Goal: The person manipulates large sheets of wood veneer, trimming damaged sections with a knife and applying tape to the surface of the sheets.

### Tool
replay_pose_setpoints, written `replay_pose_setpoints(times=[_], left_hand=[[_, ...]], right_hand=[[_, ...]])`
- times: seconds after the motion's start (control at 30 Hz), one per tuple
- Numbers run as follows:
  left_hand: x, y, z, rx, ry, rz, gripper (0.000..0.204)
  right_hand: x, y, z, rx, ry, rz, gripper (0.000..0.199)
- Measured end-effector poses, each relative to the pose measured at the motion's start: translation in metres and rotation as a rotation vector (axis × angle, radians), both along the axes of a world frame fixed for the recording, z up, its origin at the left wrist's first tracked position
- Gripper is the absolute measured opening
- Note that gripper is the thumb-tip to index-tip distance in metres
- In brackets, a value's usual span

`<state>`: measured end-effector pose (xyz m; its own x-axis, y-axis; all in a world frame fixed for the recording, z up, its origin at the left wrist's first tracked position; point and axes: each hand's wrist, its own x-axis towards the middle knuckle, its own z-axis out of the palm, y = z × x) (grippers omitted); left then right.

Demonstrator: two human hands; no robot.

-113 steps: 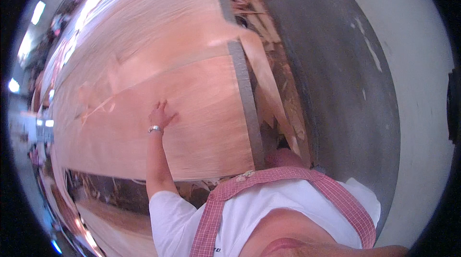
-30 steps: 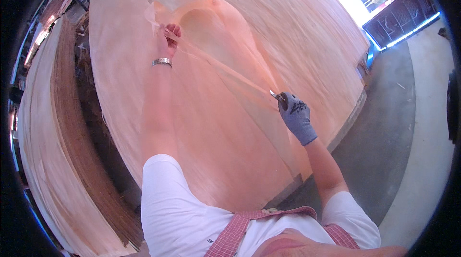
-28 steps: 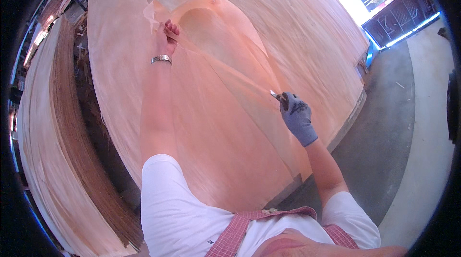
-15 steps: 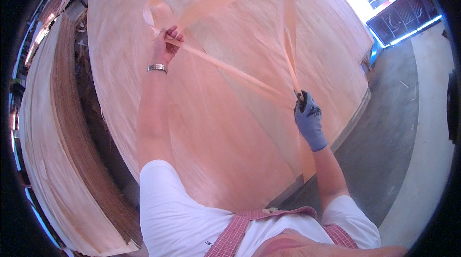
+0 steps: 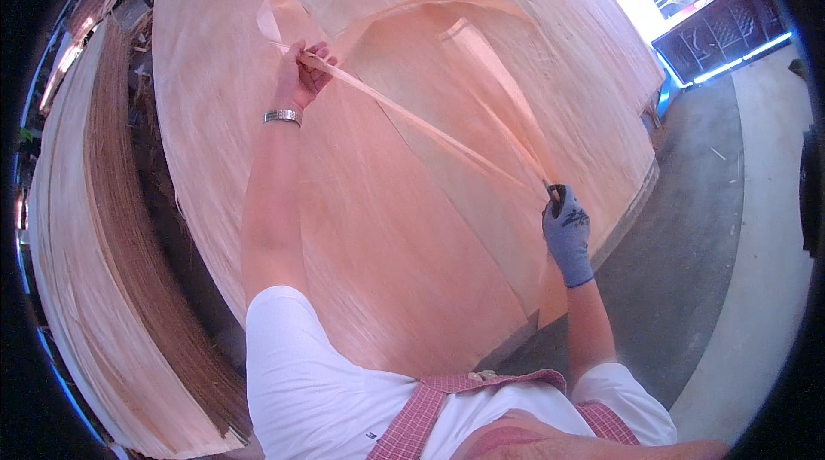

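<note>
My bare left hand (image 5: pixel 307 78), with a metal watch band at its wrist, pinches a long narrow strip of wood veneer (image 5: pixel 412 123). The strip runs taut and slanting to my right hand (image 5: pixel 567 228), which wears a blue-grey glove with dark fingertips. Closed fingers there grip the gathered veneer; a folded end (image 5: pixel 485 60) fans out beyond them. Past my left hand the veneer curls into a loop (image 5: pixel 279 15), and another length (image 5: pixel 430 6) arches to the right. Underneath lies a broad stack of pale veneer sheets (image 5: pixel 361 228). My right fingertips are partly hidden.
To the left stands another thick stack of veneer (image 5: pixel 73 228) with brown layered edges, a dark gap (image 5: pixel 185 202) between the stacks. Grey floor (image 5: pixel 687 202) runs along the right. At the far right is a dark patterned panel (image 5: pixel 722 26) beside a bright opening.
My right hand has moved a little right and nearer to me. The far veneer length has bent from straight into an arch, and the folded end has swung left. My left hand has hardly moved.
</note>
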<state>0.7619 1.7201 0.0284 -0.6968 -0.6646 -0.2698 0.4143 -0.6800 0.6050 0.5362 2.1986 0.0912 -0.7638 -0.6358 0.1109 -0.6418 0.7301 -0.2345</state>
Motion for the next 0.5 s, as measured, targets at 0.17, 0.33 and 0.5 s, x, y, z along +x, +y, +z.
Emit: replay_pose_setpoints(times=[0.17, 0.33, 0.5], left_hand=[[0.064, -0.057, -0.033, -0.047, 0.486, 0.052, 0.037], [0.028, -0.035, 0.012, -0.177, -0.119, 0.251, 0.047], [0.033, -0.074, 0.096, -0.407, -0.278, 0.627, 0.066]], right_hand=[[-0.018, 0.004, -0.006, -0.072, 0.045, 0.033, 0.023], [-0.048, 0.089, -0.018, -0.213, -0.057, 0.037, 0.023], [-0.112, 0.282, -0.043, -0.896, -0.685, -0.674, 0.011]])
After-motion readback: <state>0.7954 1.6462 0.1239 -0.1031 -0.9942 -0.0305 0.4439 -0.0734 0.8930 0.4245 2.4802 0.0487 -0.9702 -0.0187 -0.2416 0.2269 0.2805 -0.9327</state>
